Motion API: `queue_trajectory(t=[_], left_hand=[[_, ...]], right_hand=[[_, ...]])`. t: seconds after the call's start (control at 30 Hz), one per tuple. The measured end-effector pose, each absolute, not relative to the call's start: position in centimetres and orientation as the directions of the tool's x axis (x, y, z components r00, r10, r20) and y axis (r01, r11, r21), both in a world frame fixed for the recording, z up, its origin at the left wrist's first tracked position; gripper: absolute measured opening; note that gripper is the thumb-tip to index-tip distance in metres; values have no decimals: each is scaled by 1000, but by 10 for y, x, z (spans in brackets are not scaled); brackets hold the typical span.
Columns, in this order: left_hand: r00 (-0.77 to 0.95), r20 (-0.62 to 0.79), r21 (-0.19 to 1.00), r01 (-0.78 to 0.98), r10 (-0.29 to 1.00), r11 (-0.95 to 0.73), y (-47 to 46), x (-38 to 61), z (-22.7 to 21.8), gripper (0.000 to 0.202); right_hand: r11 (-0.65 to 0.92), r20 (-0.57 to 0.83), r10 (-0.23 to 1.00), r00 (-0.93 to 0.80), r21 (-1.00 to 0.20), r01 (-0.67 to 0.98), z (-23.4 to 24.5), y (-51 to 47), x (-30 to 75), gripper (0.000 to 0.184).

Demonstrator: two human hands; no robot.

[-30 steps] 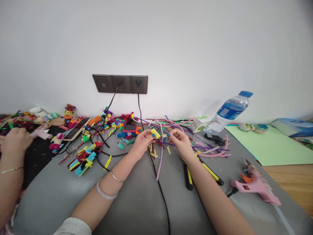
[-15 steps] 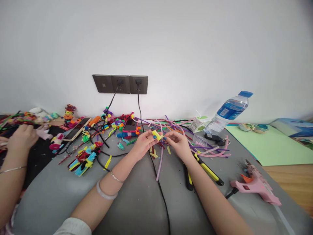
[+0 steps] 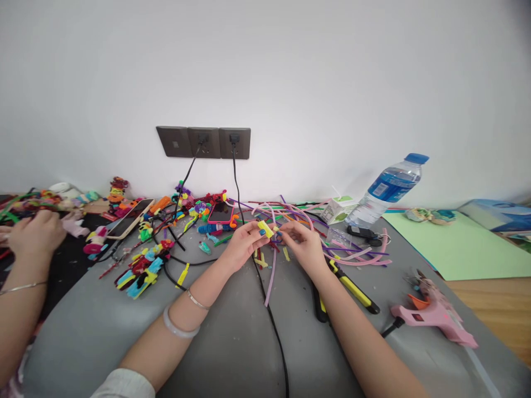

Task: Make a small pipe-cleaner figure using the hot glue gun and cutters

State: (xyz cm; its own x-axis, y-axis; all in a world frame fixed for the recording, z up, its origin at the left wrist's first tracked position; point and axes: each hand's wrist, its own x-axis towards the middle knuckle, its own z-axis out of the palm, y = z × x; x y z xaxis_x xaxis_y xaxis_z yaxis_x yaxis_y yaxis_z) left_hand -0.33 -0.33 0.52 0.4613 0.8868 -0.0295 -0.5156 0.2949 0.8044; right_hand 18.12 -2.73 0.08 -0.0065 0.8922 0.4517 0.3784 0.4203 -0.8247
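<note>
My left hand (image 3: 244, 242) pinches a short, fuzzy yellow pipe cleaner piece (image 3: 265, 229) between thumb and forefinger, above the grey table. Close beside it, my right hand (image 3: 302, 241) is closed in a pinch on a small pale yellow pipe cleaner bit (image 3: 275, 229). Whether the two yellow parts are joined I cannot tell. Below the hands lie short yellow scraps (image 3: 286, 254) and a long lilac pipe cleaner (image 3: 271, 279). Yellow-and-black pliers (image 3: 352, 290) lie partly hidden under my right forearm.
A pink glue gun (image 3: 435, 318) lies at right. Behind are a tilted water bottle (image 3: 392, 185), a drink carton (image 3: 337, 210) and a pink-edged phone (image 3: 221, 213). A black cable (image 3: 274, 326) crosses the table. Pipe cleaner figures (image 3: 143, 271) and a co-worker's hand (image 3: 37, 235) are at left.
My hands stay almost in place, with slight shifts of the fingers and the yellow piece. At the left, the co-worker's hand has moved a little.
</note>
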Motion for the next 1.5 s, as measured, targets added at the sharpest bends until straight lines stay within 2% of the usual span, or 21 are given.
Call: queue_trajectory(t=[0.2, 0.33, 0.43, 0.57, 0.67, 0.73, 0.87, 1.03, 1.5], left_hand=[[462, -30, 812, -505, 886, 291, -2, -3, 4, 26], [448, -36, 818, -500, 893, 284, -3, -2, 6, 30], [425, -34, 833, -488, 905, 260, -3, -2, 6, 31], [403, -32, 850, -471, 915, 237, -4, 0, 5, 33], [407, -37, 852, -465, 913, 242, -5, 1, 5, 33], [411, -45, 855, -456, 911, 248, -5, 1, 5, 33], [402, -65, 851, -456, 913, 262, -4, 1, 3, 34], [409, -100, 854, -432, 907, 289, -4, 0, 2, 32], [463, -123, 851, -406, 878, 334, -3, -1, 3, 35]], right_hand=[[435, 484, 874, -34, -752, 495, 3, -30, 181, 8], [463, 527, 849, -22, -724, 511, 7, -29, 181, 8], [430, 495, 866, 70, -808, 402, 8, -26, 181, 8], [260, 275, 955, 114, -956, 134, 7, -24, 180, 18], [152, 150, 985, 80, -988, -21, 5, -22, 179, 24], [122, 117, 991, 57, -989, -82, 3, -21, 180, 26], [144, 145, 989, -1, -986, -83, -1, -18, 184, 36], [190, 192, 981, -20, -980, -60, -4, -17, 187, 31], [115, 105, 993, 57, -970, -212, 8, -17, 194, 37]])
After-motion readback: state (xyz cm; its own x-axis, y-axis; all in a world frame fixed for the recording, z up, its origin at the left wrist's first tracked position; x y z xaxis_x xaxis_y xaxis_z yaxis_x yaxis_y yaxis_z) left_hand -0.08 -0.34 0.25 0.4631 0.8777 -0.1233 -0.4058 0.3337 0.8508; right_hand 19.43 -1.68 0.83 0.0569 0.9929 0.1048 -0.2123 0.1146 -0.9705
